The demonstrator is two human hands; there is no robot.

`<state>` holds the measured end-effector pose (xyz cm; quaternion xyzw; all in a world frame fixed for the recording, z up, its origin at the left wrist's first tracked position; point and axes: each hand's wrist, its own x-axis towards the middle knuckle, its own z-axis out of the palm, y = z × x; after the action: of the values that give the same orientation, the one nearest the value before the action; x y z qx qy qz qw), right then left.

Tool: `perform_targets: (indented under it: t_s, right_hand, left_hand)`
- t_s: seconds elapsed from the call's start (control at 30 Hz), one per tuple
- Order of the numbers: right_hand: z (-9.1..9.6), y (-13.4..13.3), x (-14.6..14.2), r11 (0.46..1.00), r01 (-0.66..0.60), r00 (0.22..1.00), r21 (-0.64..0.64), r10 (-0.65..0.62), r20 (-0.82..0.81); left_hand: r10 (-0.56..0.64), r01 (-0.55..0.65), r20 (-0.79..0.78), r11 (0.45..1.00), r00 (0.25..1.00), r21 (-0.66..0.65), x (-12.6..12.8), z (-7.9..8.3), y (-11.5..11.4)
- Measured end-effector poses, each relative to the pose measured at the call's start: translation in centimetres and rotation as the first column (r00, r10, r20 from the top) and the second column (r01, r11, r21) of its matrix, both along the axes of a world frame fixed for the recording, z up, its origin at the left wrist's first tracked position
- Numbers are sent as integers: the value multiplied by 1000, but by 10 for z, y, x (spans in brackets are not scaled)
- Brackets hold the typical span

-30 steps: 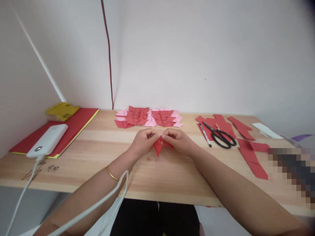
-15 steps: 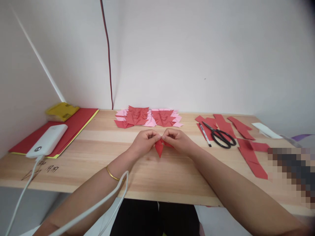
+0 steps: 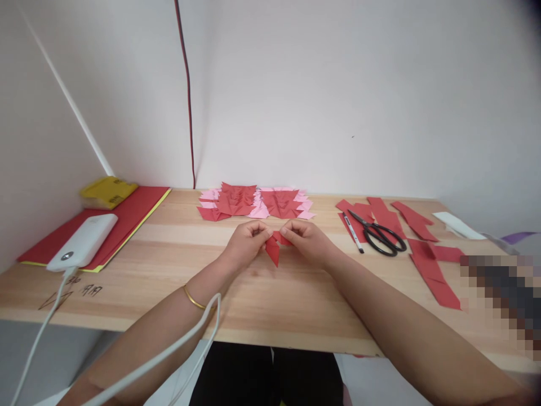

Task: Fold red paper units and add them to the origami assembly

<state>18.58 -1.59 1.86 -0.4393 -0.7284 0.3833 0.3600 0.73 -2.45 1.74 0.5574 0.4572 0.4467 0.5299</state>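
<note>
A small piece of folded red paper (image 3: pixel 273 253) is held up between both hands over the middle of the table, one pointed flap hanging down. My left hand (image 3: pixel 247 241) pinches its left side between thumb and fingers. On the other side, my right hand (image 3: pixel 307 241) pinches the right end the same way. The fingertips hide part of the folds. Just beyond the hands, rows of folded red paper pieces (image 3: pixel 237 200) and folded pink paper pieces (image 3: pixel 259 211) lie overlapping near the wall.
To the right lie black-handled scissors (image 3: pixel 382 237), a marker pen (image 3: pixel 354 232) and red paper strips (image 3: pixel 435 279). At left, a white power bank (image 3: pixel 82 242) and a yellow packet (image 3: pixel 109 192) rest on red sheets (image 3: pixel 139 211). A white cable (image 3: pixel 156 352) loops across my left forearm.
My hands have drawn slightly apart, showing more of the red paper between the fingertips. The hanging flap has swung a little to the right and up.
</note>
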Motion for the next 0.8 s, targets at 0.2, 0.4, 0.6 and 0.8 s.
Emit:
perform_targets:
  t_s: [0.2, 0.4, 0.6, 0.8]
  right_hand:
    - [2, -1, -1, 999, 23, 999, 33, -24, 25]
    - [-4, 4, 1, 992, 1, 982, -125, -25, -186]
    - [-10, 3, -4, 968, -198, 903, -156, 118, -413]
    - [-7, 2, -4, 997, 1, 969, -80, -21, -246]
  left_hand:
    - [-77, 81, 52, 993, 996, -87, 1, -2, -1]
    - [21, 18, 248, 987, 969, -157, 2, -2, 1]
    - [82, 34, 459, 970, 885, -239, 2, 0, 1]
    - [-6, 137, 469, 959, 883, -246, 2, -3, 0]
